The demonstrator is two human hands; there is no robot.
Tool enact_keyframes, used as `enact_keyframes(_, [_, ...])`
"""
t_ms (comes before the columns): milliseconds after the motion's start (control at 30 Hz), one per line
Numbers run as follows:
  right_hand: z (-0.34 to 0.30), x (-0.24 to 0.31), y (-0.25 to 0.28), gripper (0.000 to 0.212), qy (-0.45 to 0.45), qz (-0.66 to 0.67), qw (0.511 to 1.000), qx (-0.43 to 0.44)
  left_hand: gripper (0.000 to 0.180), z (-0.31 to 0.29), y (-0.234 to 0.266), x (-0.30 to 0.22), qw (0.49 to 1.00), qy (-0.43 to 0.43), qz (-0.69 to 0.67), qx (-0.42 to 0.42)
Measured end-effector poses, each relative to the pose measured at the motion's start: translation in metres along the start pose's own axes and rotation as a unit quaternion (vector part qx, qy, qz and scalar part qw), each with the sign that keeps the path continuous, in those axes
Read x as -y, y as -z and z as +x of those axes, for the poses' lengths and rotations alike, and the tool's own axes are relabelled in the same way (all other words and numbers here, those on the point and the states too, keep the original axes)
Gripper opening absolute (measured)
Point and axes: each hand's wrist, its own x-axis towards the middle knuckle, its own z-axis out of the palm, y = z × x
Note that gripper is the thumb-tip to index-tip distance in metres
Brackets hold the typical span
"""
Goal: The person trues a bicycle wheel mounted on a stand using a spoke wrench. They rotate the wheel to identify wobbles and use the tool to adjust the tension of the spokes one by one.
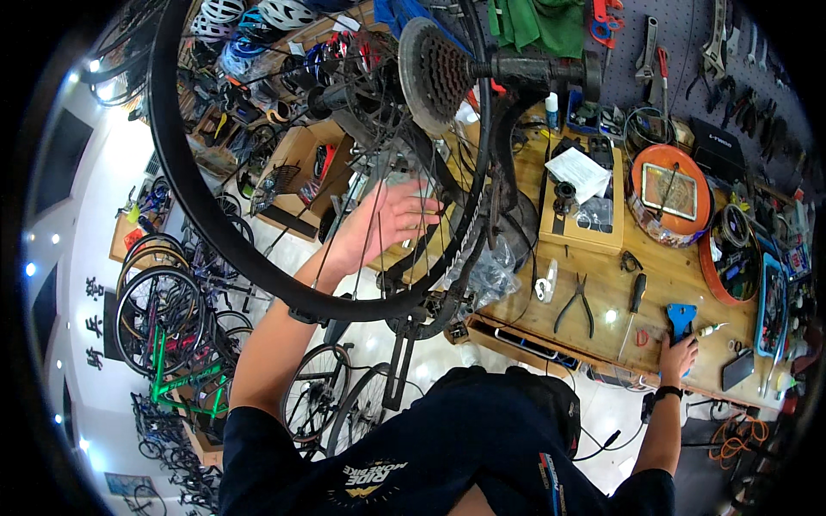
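Spreading its fingers loosely, the person's left hand [391, 222] is behind the thin dark spokes of a large black-rimmed bicycle wheel [361, 308], which appears held up by a dark metal stand [503, 163]; whether it touches a spoke cannot be told. Keeping those fingertips clear of the spokes whenever the wheel turns would be wise. Away to the right, the right hand [678, 357] curls around the lower part of a flat blue tool [681, 316] at the pale wooden workbench [607, 275]; a firm hold, lifting clear of the slim white-and-yellow tool [711, 328] beside it, should serve. Black-handled pliers [582, 294] lie to its left. Farther off, wrenches hang on a grey perforated pegboard [680, 21].
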Motion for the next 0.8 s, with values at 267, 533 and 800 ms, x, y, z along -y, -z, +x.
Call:
enact_keyframes(267, [0.017,-0.016,0.016,0.088,0.024,-0.018,1.0,0.009,0.065,0.002,0.001,-0.003,0.999,-0.032,0.035,-0.022])
enact_keyframes(533, [0.023,-0.009,0.027,0.09,0.031,0.007,0.997,0.067,0.069,0.001,-0.001,-0.005,0.999,-0.029,0.018,-0.026])
enact_keyframes(800, [0.026,-0.018,0.008,0.091,0.038,0.04,0.998,0.043,0.053,0.002,0.001,-0.003,0.995,-0.075,0.045,-0.036])
